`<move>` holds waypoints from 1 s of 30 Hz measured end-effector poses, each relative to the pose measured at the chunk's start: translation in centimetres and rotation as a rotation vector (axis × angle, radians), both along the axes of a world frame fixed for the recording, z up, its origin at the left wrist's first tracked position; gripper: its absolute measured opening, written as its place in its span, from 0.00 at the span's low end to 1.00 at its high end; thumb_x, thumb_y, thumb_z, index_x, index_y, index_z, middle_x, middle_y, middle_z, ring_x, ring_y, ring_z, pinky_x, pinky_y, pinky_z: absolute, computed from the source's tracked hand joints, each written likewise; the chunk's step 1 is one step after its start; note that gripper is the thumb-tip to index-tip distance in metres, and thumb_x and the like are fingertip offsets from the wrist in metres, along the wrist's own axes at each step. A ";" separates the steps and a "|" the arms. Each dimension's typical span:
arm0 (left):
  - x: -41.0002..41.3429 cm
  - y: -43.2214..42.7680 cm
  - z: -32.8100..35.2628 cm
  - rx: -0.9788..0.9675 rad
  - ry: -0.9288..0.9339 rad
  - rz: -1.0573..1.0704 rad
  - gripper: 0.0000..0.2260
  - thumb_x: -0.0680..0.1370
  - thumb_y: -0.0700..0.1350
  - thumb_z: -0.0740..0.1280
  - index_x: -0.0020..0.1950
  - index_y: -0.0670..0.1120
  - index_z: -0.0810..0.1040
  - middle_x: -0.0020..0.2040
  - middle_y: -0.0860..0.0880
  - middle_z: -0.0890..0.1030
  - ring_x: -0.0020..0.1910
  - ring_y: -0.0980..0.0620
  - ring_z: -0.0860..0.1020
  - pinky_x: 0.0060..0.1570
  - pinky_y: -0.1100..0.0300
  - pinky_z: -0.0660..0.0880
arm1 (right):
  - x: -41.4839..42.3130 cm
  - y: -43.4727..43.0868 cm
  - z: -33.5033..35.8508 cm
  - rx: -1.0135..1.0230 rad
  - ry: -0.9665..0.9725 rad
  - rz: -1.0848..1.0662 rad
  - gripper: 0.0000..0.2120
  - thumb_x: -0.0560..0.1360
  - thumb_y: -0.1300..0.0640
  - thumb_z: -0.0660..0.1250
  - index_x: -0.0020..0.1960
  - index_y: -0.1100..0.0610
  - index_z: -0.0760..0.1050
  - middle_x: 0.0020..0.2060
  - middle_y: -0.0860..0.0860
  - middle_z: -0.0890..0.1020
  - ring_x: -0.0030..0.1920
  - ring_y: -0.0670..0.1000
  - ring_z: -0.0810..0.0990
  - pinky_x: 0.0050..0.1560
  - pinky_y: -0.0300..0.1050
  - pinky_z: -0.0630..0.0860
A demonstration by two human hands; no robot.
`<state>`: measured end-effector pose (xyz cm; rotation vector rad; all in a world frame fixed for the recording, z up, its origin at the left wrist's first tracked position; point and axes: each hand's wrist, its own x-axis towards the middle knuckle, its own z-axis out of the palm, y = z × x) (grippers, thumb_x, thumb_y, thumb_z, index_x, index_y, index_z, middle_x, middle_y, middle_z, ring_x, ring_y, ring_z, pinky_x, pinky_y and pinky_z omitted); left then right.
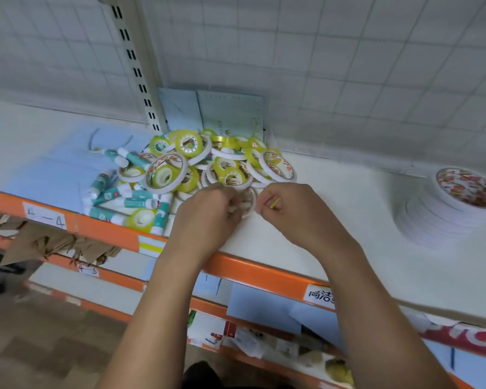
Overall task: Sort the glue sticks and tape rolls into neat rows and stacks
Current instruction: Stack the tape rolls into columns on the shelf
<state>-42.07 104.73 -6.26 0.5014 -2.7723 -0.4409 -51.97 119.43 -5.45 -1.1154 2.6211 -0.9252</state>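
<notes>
A loose heap of tape rolls (pixel 222 161), yellow-green ones and thin white ones, lies on the white shelf (pixel 348 234) near the back wall. Left of it lie several teal-and-white glue sticks (pixel 124 196) in a jumble. Both my hands meet at the heap's near edge over a thin white tape roll (pixel 249 202). My left hand (pixel 211 209) has its fingers curled on that roll's left side. My right hand (pixel 286 209) pinches its right side, with a small yellow strip showing between the fingers. A neat stack of white tape rolls (pixel 446 209) stands at the far right.
The shelf has an orange front rail (pixel 250 269) with paper labels. A slotted upright post (pixel 136 66) and blue-white paper sheets (pixel 216 110) stand behind the heap. Lower shelves below hold torn cardboard and mixed goods. A tiled white wall backs the shelf.
</notes>
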 end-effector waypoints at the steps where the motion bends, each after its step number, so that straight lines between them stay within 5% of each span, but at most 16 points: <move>1: 0.1 -0.8 0.2 0.007 0.011 -0.013 0.08 0.75 0.49 0.67 0.52 0.51 0.80 0.50 0.51 0.79 0.50 0.48 0.78 0.44 0.52 0.77 | 0.2 -0.9 0.2 -0.002 0.003 0.003 0.04 0.74 0.51 0.66 0.44 0.45 0.80 0.38 0.38 0.81 0.40 0.40 0.78 0.44 0.45 0.78; 14: 0.2 -11.9 2.8 0.007 0.218 -0.090 0.06 0.76 0.50 0.68 0.50 0.50 0.81 0.47 0.53 0.79 0.48 0.50 0.77 0.41 0.55 0.74 | 0.5 -11.2 2.6 0.004 0.144 -0.068 0.05 0.74 0.55 0.67 0.42 0.46 0.79 0.34 0.39 0.78 0.39 0.41 0.75 0.37 0.35 0.72; 18: 0.5 -14.8 2.6 0.036 0.219 -0.066 0.05 0.76 0.50 0.68 0.49 0.51 0.81 0.47 0.54 0.78 0.47 0.51 0.76 0.41 0.57 0.73 | 0.6 -13.5 2.5 -0.035 0.140 -0.076 0.04 0.74 0.56 0.68 0.44 0.48 0.81 0.35 0.40 0.79 0.37 0.42 0.76 0.41 0.41 0.75; 30: -4.8 -17.2 2.1 -0.012 0.150 -0.245 0.17 0.78 0.47 0.67 0.67 0.48 0.76 0.63 0.52 0.75 0.61 0.49 0.71 0.57 0.54 0.70 | -1.0 -15.9 2.8 -0.034 0.203 -0.188 0.06 0.75 0.59 0.67 0.45 0.52 0.82 0.38 0.46 0.83 0.38 0.46 0.78 0.45 0.45 0.77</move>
